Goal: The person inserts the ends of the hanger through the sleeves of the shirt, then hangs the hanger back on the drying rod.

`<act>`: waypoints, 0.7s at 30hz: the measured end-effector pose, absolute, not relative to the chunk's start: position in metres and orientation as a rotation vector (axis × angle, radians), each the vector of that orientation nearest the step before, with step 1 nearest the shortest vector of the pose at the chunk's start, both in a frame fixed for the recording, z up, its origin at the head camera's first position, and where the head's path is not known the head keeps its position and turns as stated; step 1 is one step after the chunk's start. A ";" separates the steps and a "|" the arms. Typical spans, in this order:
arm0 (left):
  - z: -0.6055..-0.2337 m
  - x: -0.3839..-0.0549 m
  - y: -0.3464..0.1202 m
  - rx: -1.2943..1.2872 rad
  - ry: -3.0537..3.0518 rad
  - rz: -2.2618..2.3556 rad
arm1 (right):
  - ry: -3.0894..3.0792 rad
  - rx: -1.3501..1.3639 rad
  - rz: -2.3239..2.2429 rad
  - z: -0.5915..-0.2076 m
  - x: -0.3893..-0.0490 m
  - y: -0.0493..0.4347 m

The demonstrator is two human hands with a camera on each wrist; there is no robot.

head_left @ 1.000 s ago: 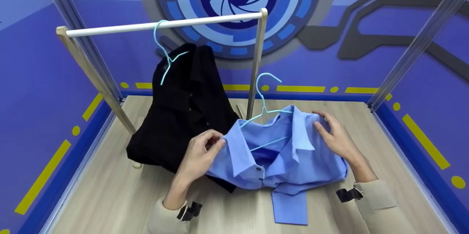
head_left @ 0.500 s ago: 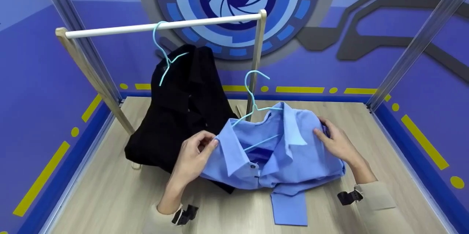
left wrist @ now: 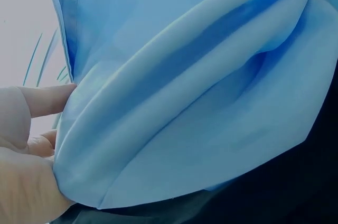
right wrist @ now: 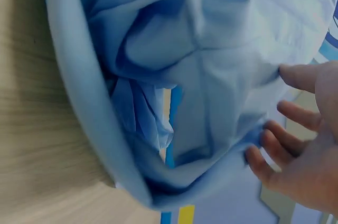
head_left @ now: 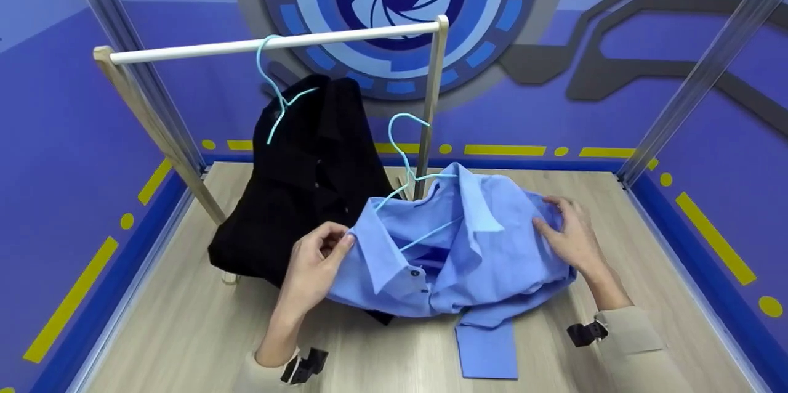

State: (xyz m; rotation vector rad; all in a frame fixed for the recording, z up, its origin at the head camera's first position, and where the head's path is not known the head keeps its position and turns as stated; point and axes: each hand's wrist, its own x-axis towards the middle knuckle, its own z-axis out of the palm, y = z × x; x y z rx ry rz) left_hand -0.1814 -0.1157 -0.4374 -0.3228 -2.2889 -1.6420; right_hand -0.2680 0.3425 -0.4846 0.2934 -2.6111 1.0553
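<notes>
A blue collared shirt (head_left: 510, 245) is on a mint wire hanger (head_left: 406, 165), whose hook stands free in the air. At the shirt's shoulder on the left, my left hand (head_left: 313, 267) pinches the cloth between thumb and fingers; in the left wrist view the shirt (left wrist: 174, 92) hangs in folds from that grip. My right hand (head_left: 575, 239) is at the other shoulder. In the right wrist view, the thumb of that hand (right wrist: 311, 145) touches the cloth, and its other fingers are spread along the edge. One cuff (head_left: 486, 350) trails on the wooden surface.
A black shirt (head_left: 289, 196) hangs on a second mint hanger (head_left: 280, 94) from the white rail (head_left: 345, 37) of a wooden-legged rack, left of and behind the blue shirt. Blue patterned walls (head_left: 615, 122) enclose the wood-grain surface (head_left: 184, 319).
The blue shirt and its hanger have shifted left with my left hand, toward the rack. My right hand stays nearly in place, while the shoulder cloth has slid left relative to it.
</notes>
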 end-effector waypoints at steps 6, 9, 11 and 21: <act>-0.435 -0.179 -0.121 -0.269 -2.295 -1.656 | -2.782 0.269 1.063 -0.484 -0.268 0.348; -0.434 -0.178 -0.123 -0.242 -2.302 -1.664 | -2.906 0.316 1.094 -0.487 -0.268 0.348; -0.434 -0.176 -0.125 -0.227 -2.305 -1.673 | -2.937 0.337 1.124 -0.491 -0.268 0.346; -0.435 -0.172 -0.128 -0.174 -2.296 -1.705 | -2.824 0.493 1.217 -0.501 -0.265 0.330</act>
